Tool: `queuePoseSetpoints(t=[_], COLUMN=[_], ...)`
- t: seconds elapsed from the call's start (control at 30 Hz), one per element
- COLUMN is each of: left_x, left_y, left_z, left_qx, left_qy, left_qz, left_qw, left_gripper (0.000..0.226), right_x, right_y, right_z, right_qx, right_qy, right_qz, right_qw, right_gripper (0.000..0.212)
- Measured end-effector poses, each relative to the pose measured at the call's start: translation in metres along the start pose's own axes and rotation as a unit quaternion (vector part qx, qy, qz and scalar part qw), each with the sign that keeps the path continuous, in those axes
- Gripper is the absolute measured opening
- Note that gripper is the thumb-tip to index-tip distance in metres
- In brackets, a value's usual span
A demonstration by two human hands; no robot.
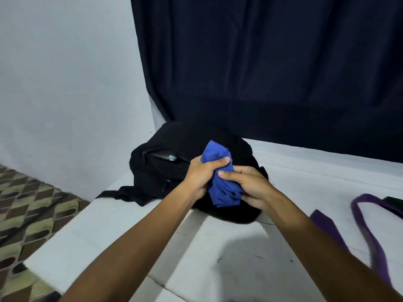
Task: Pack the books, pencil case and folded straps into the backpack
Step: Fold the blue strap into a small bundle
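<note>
**Blue strap bundle held over the backpack**

I've got both hands on the folded blue strap [220,182], right above the black backpack [174,171]. My left hand [202,173] wraps its fingers around the upper part of the bundle, and my right hand [250,184] clamps the lower part, thumb pressed on the cloth. The two hands sit close together, almost touching. The backpack lies on the white surface [218,247], slumped, with a zipper slit open on its left face; something pale shows inside, too small to tell what. To the right of the backpack, a purple strap [366,225] lies loose on the surface, unfolded and a bit blurred. Beyond the backpack hangs a dark curtain [272,62]; left of it there's a pale wall [65,83] and patterned floor [26,214].
</note>
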State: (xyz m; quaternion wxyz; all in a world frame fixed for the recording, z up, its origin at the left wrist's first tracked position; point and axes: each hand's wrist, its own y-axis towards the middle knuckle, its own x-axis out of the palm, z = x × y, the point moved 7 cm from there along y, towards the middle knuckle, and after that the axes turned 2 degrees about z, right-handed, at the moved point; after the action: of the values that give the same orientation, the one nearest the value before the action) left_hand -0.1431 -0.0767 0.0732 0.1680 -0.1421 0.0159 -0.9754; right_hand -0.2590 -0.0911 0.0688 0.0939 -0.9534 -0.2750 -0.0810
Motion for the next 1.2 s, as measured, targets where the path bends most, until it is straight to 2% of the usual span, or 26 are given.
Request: queuePoseSetpoints(t=[0.1,0.17,0.27,0.3,0.33,0.37,0.43,0.47,0.5,0.73,0.77,0.8,0.9,0.97,1.1,1.2], left_x=[-0.035,-0.054,-0.088,-0.097,-0.1,-0.095,-0.08,-0.076,-0.073,-0.059,-0.057,-0.055,-0.049,-0.046,-0.045,-0.045], left_y=[0.017,0.031,0.055,0.063,0.072,0.078,0.09,0.095,0.099,0.119,0.119,0.119,0.12,0.12,0.121,0.122], left_z=[0.019,0.038,0.08,0.095,0.105,0.107,0.088,0.076,0.068,0.059,0.059,0.061,0.083,0.105,0.141,0.16], left_qx=[0.017,0.049,0.181,0.244,0.303,0.344,0.332,0.301,0.281,0.324,0.328,0.324,0.296,0.308,0.332,0.336], left_qy=[0.033,0.079,0.162,0.214,0.3,0.408,0.595,0.647,0.674,0.72,0.716,0.702,0.614,0.576,0.544,0.536], left_qz=[-0.035,-0.063,-0.044,-0.042,-0.061,-0.104,-0.221,-0.27,-0.3,-0.327,-0.332,-0.337,-0.335,-0.309,-0.264,-0.25], left_qw=[0.999,0.994,0.969,0.945,0.902,0.839,0.698,0.647,0.614,0.519,0.519,0.537,0.65,0.691,0.724,0.733], left_gripper=[0.014,0.017,0.012,0.008,0.008,0.012,0.025,0.03,0.032,0.017,0.014,0.014,0.011,0.01,0.012,0.012], right_x=[0.038,0.055,0.065,0.065,0.066,0.065,0.064,0.064,0.063,0.065,0.066,0.068,0.077,0.082,0.094,0.105], right_y=[0.026,0.04,0.046,0.046,0.044,0.042,0.038,0.037,0.035,0.027,0.026,0.026,0.027,0.03,0.041,0.053], right_z=[0.003,0.004,0.006,0.009,0.012,0.015,0.02,0.022,0.024,0.03,0.031,0.032,0.033,0.03,0.014,-0.001], right_qx=[-0.024,-0.037,-0.044,-0.038,-0.031,-0.024,-0.014,-0.009,-0.005,0.012,0.014,0.016,0.02,0.017,-0.003,-0.009], right_qy=[0.022,0.04,0.042,0.046,0.054,0.061,0.064,0.062,0.061,0.056,0.053,0.05,0.04,0.036,0.038,0.042], right_qz=[0.026,0.044,0.066,0.075,0.085,0.092,0.101,0.107,0.115,0.111,0.108,0.103,0.081,0.081,0.114,0.148], right_qw=[0.999,0.998,0.996,0.995,0.994,0.994,0.993,0.992,0.992,0.992,0.993,0.993,0.996,0.996,0.993,0.988], right_gripper=[0.018,0.022,0.025,0.026,0.027,0.028,0.032,0.034,0.035,0.043,0.043,0.044,0.043,0.04,0.035,0.027])
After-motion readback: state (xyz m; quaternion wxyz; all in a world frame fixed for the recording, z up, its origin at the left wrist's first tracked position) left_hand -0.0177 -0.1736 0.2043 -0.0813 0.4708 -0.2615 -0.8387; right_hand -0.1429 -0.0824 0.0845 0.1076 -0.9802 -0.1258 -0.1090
